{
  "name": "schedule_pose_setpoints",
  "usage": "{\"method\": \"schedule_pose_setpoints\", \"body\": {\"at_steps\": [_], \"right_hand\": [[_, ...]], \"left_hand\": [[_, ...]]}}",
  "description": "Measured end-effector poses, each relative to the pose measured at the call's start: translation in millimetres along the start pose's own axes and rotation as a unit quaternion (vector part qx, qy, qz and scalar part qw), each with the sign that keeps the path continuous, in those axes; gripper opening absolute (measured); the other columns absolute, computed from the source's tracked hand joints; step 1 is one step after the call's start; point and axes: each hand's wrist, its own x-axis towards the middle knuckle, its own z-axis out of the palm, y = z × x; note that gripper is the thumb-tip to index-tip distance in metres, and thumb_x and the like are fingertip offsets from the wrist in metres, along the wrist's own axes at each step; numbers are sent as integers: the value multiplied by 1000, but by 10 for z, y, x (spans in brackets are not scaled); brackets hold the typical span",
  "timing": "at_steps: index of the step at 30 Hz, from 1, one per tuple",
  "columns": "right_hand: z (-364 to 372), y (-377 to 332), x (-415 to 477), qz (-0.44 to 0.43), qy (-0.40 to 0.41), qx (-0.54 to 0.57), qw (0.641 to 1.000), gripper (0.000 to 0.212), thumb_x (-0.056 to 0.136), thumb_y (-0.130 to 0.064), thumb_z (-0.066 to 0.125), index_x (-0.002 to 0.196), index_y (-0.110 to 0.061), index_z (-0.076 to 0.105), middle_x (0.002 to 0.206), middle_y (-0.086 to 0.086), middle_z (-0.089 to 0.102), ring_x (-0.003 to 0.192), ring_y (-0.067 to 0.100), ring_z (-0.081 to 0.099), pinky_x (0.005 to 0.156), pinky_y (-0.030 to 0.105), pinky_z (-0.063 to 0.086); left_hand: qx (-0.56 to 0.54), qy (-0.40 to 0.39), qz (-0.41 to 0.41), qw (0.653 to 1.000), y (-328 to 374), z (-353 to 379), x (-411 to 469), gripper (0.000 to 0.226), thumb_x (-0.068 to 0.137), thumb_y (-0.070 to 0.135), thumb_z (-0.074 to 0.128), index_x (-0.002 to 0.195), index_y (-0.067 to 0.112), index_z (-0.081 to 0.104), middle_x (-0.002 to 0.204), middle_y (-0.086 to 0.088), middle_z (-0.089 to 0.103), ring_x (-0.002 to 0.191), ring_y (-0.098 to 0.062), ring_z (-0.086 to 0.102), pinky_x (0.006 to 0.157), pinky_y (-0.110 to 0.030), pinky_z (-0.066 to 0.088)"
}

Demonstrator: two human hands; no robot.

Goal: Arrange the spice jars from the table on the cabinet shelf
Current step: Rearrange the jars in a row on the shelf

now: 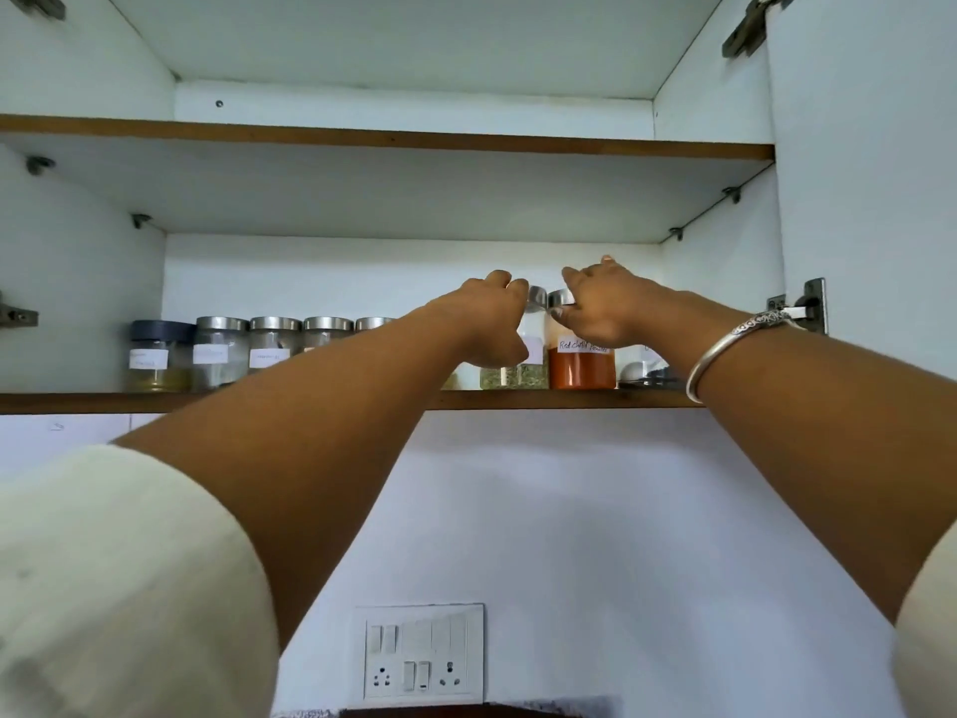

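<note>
Red chilli jar [582, 367] gripped by right hand [600, 313], herb jar [512, 376] by left hand [487, 323].

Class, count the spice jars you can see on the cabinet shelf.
7. From left: dark-lidded jar, four steel-lidded jars, herb jar gripped by the left hand, chilli jar gripped by the right hand. Arms may hide more.

jars [274, 349] stand in a row on the lower shelf [310, 401], the chilli jar [582, 367] just right of the herb jar [512, 376].

chilli jar [582, 366] orange-red | herb jar [513, 376] green | lids [275, 323] silver
</note>
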Motion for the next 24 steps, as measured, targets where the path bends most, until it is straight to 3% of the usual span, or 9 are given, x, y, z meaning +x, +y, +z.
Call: {"method": "schedule_pose_setpoints", "body": {"at_steps": [3,7,10,13,18,22,24], "right_hand": [[21,57,-19,-3,-11,15,1000,64,99,-43,33,149,-6,16,152,21,25,144,34,13,114,42,19],[105,124,21,-11,-1,42,999,57,98,-38,39,144,-6,26,143,20,38,130,34,37,102,40,35],[146,192,80,-3,23,35,999,57,94,-31,47,144,-10,28,140,17,39,123,34,46,94,38,42],[137,159,117,-8,36,27,999,42,91,-24,48,130,-10,47,130,15,45,113,31,51,83,33,41],[136,117,287,-16,52,10,998,30,87,-19,51,115,-9,59,114,11,60,96,25,54,75,32,44],[212,104,405,-12,43,3,999,23,86,-14,52,107,-9,59,107,10,60,88,25,52,70,32,43],[273,91,481,-9,41,0,999,29,86,-14,52,114,-10,59,110,9,60,90,24,52,71,32,45]], "left_hand": [[56,5,-24,998,85,-21,104,78,85,28,60,148,18,16,156,-9,15,140,-32,21,108,-45,34],[77,15,-46,996,137,19,253,73,85,23,59,147,13,21,144,-13,34,130,-32,34,98,-41,41],[81,40,-52,995,163,72,361,59,85,14,59,139,8,35,130,-13,43,113,-30,49,82,-34,44],[96,56,-58,992,137,73,464,33,84,8,56,117,6,57,115,-11,48,92,-24,52,73,-29,41],[113,53,-60,990,33,120,646,26,83,3,49,103,5,65,105,-13,59,94,-26,53,75,-31,43],[137,36,-51,989,-51,175,743,28,86,3,45,103,6,66,105,-13,64,94,-28,56,72,-30,40],[140,26,-56,988,-87,234,786,31,86,3,44,108,6,65,109,-13,63,96,-28,55,72,-29,38]]}}
